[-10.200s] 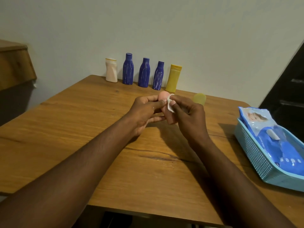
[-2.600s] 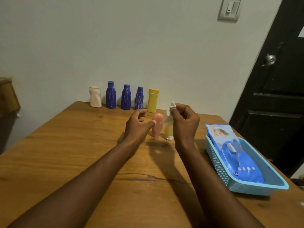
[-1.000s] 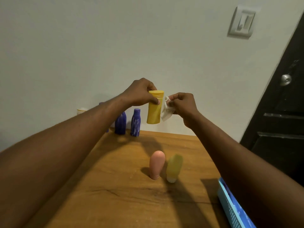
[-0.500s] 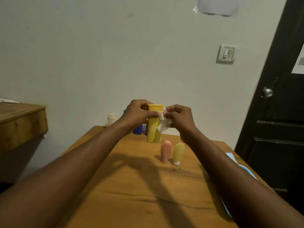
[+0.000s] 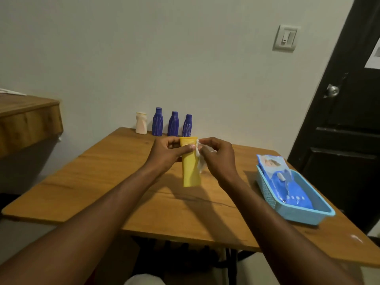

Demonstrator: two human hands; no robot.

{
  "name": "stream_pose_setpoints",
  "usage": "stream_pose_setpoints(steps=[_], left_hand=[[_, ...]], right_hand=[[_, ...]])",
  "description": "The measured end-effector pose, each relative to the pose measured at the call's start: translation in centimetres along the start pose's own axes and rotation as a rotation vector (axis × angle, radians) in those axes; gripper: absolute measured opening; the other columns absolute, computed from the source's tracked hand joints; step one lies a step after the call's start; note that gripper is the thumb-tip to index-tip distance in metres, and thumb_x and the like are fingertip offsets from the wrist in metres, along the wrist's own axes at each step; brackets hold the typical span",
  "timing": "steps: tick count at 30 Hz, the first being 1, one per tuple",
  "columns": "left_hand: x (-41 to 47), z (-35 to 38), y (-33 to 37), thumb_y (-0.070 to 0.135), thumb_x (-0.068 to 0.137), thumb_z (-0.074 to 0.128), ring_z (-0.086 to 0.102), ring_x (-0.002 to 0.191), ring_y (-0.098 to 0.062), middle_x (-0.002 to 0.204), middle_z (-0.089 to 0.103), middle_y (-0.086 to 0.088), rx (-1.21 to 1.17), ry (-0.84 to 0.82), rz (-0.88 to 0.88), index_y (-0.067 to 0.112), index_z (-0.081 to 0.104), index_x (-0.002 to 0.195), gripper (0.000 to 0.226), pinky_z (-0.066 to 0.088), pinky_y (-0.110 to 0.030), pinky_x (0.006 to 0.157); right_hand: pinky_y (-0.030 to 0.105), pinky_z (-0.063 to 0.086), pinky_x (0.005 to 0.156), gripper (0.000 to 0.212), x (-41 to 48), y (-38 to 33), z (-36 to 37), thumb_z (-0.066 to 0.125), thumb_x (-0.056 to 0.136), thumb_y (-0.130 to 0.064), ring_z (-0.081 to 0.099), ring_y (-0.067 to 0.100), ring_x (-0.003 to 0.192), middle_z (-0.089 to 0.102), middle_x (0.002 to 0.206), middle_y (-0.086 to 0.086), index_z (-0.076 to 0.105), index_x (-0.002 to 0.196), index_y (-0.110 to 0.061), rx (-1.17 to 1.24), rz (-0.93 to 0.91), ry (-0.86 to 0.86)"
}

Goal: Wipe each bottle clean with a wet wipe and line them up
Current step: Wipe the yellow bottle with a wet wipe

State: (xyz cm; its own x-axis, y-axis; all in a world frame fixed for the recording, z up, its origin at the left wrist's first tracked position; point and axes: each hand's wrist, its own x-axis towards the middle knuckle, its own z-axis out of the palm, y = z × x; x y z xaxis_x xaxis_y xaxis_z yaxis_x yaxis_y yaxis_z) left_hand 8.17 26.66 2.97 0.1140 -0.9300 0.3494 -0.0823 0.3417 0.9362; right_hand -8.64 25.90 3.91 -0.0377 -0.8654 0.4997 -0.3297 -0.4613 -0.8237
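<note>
– Bottle point(image 5: 191, 169), the yellow one: where is it?
– Upright over the table point(image 5: 92, 182); I can't tell if its base touches. The left hand point(image 5: 165, 156) grips it near the cap, thumb across the front. The right hand point(image 5: 221, 159) pinches a wipe point(image 5: 199, 163) against its side.
– Around it?
– A white bottle point(image 5: 141, 126) and three blue bottles point(image 5: 173, 123) stand in a row by the wall point(image 5: 185, 58). On the right, a basket point(image 5: 304, 217) holds a wipe pack point(image 5: 287, 192). Beyond are a door point(image 5: 349, 161) and a switch point(image 5: 285, 38); a ledge point(image 5: 26, 120) is on the left.
– Unclear?
– The right hand hides most of the wipe. Under the table it's too dark.
</note>
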Motion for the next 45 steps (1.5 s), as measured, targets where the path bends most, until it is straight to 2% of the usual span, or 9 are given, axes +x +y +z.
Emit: stream_pose_setpoints(steps=[5, 8, 14, 18, 26, 30, 35, 42, 45], left_hand=[[-0.3, 0.8, -2.7, 0.025, 0.086, 0.085, 0.077, 0.098, -0.011, 0.105, 0.080, 0.003, -0.066, 0.002, -0.054, 0.019, 0.075, 0.114, 0.030, 0.063, -0.026, 0.077], [-0.1, 1.1, -3.8, 0.025, 0.086, 0.085, 0.077, 0.098, -0.012, 0.107, 0.080, 0.002, -0.125, -0.030, -0.104, 0.017, 0.075, 0.118, 0.033, 0.062, -0.025, 0.078], [1.8, 0.9, -5.7, 0.017, 0.089, 0.081, 0.074, 0.111, -0.017, 0.116, 0.079, 0.001, -0.181, -0.114, -0.208, 0.016, 0.073, 0.127, 0.039, 0.061, -0.033, 0.090], [3.3, 0.2, -7.1, 0.013, 0.091, 0.078, 0.072, 0.117, -0.024, 0.119, 0.078, -0.005, -0.223, -0.116, -0.217, 0.012, 0.073, 0.127, 0.036, 0.059, -0.044, 0.100], [4.1, -1.0, -8.2, 0.013, 0.096, 0.074, 0.072, 0.118, -0.027, 0.121, 0.077, -0.009, -0.174, -0.151, -0.187, 0.012, 0.074, 0.126, 0.031, 0.053, -0.054, 0.108], [4.1, -0.8, -7.7, 0.011, 0.095, 0.074, 0.072, 0.117, -0.026, 0.120, 0.077, -0.008, -0.164, -0.186, -0.208, 0.014, 0.074, 0.126, 0.031, 0.056, -0.053, 0.103], [3.6, -0.8, -7.0, 0.016, 0.090, 0.080, 0.075, 0.109, -0.020, 0.117, 0.078, 0.000, -0.132, -0.176, -0.202, 0.019, 0.071, 0.128, 0.039, 0.063, -0.040, 0.084], [3.4, -0.6, -6.6, 0.018, 0.090, 0.079, 0.074, 0.111, -0.022, 0.117, 0.078, -0.001, -0.133, -0.187, -0.196, 0.019, 0.073, 0.127, 0.038, 0.062, -0.043, 0.086], [3.3, -0.6, -6.5, 0.015, 0.095, 0.074, 0.074, 0.111, -0.025, 0.118, 0.078, -0.004, -0.143, -0.199, -0.178, 0.016, 0.075, 0.123, 0.029, 0.063, -0.046, 0.088]], right_hand=[[0.008, 0.038, 0.079, 0.022, -0.9, 2.9, 0.8, 0.065, 0.097, -0.017, 0.053, 0.002, 0.106, 0.067, 0.125, -0.002, 0.073, 0.118, -0.016, -0.171, -0.125, -0.012], [0.004, 0.035, 0.075, 0.025, -0.8, 4.2, 1.1, 0.066, 0.097, -0.015, 0.052, -0.004, 0.098, 0.066, 0.126, -0.002, 0.072, 0.121, -0.015, -0.207, -0.137, -0.027], [0.007, 0.036, 0.082, 0.025, 1.1, 5.9, 2.5, 0.067, 0.096, -0.014, 0.051, 0.002, 0.105, 0.065, 0.125, 0.000, 0.071, 0.121, -0.015, -0.248, -0.186, -0.034], [0.026, 0.051, 0.090, 0.023, 2.7, 6.2, 3.7, 0.069, 0.095, -0.015, 0.055, 0.007, 0.104, 0.065, 0.119, 0.000, 0.072, 0.118, -0.015, -0.294, -0.265, -0.075], [0.033, 0.049, 0.094, 0.033, 3.7, 6.8, 4.7, 0.073, 0.088, -0.008, 0.044, 0.007, 0.111, 0.061, 0.121, -0.003, 0.072, 0.119, -0.020, -0.425, -0.438, -0.202], [0.034, 0.045, 0.095, 0.036, 4.0, 6.8, 3.7, 0.073, 0.089, -0.013, 0.037, 0.006, 0.113, 0.061, 0.126, -0.004, 0.071, 0.123, -0.026, -0.520, -0.472, -0.251], [0.029, 0.046, 0.091, 0.032, 3.8, 7.3, 2.7, 0.070, 0.092, -0.015, 0.046, 0.006, 0.106, 0.064, 0.117, -0.001, 0.071, 0.124, -0.018, -0.475, -0.328, -0.098], [0.039, 0.054, 0.091, 0.028, 2.9, 6.9, 3.0, 0.073, 0.090, -0.011, 0.056, 0.015, 0.108, 0.065, 0.115, 0.001, 0.072, 0.117, -0.016, -0.367, -0.366, -0.011], [0.035, 0.051, 0.089, 0.030, 2.4, 6.3, 3.5, 0.074, 0.088, -0.008, 0.052, 0.015, 0.110, 0.064, 0.115, 0.000, 0.072, 0.116, -0.017, -0.354, -0.434, -0.063]])
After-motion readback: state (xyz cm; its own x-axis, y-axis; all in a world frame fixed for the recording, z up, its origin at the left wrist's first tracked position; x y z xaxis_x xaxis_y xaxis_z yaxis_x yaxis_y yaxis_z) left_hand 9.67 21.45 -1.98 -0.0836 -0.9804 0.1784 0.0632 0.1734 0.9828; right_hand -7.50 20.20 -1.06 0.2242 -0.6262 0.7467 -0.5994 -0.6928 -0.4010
